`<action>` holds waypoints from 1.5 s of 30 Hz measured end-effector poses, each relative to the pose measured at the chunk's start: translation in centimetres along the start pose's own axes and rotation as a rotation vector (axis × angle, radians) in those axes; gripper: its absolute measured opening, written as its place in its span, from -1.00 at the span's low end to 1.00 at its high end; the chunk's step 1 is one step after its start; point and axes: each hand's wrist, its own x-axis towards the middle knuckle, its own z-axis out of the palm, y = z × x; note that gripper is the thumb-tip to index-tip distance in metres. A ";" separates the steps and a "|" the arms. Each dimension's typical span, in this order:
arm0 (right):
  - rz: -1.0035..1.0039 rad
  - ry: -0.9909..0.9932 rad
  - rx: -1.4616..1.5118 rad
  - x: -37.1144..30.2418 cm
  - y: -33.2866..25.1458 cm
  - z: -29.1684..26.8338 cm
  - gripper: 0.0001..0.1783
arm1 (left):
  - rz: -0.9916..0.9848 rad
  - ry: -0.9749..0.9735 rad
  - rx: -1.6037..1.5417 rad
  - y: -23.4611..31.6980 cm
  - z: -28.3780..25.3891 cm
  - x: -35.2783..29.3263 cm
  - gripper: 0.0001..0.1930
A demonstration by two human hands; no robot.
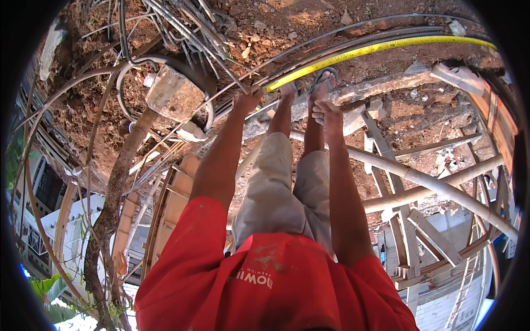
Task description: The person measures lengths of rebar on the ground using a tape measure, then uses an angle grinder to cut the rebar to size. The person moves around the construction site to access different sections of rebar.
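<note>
Okay, nearest us is the red shirt [276,300] at 6 o'clock, with greyish shorts [270,187] just past it. Our right hand [329,117], between 1 and 2, has its fingers curled in; we can't tell if anything's inside. Our left hand [250,100], near 12, is closed around the near part of the yellow measuring tape [359,51], which bends off toward 2. We've got a block [176,94] at 10, then metal rods [190,26] at 11.

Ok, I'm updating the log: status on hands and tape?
Left hand on the yellow tape. Right hand curled, apart from it. Tape curves off rightward; dark rods alongside.
</note>
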 end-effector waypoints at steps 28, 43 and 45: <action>-0.222 -0.177 -0.002 9.8 -5.5 13.3 -0.56 | 0.069 -0.002 -0.035 2.0 3.7 -4.9 -0.37; -0.300 -0.037 0.011 2.1 -4.4 11.9 -0.56 | 0.043 0.266 0.033 0.6 10.4 -4.8 -0.49; -0.283 0.032 0.012 1.1 -4.2 11.0 -0.60 | 0.030 0.202 -0.051 1.0 9.9 -5.5 -0.45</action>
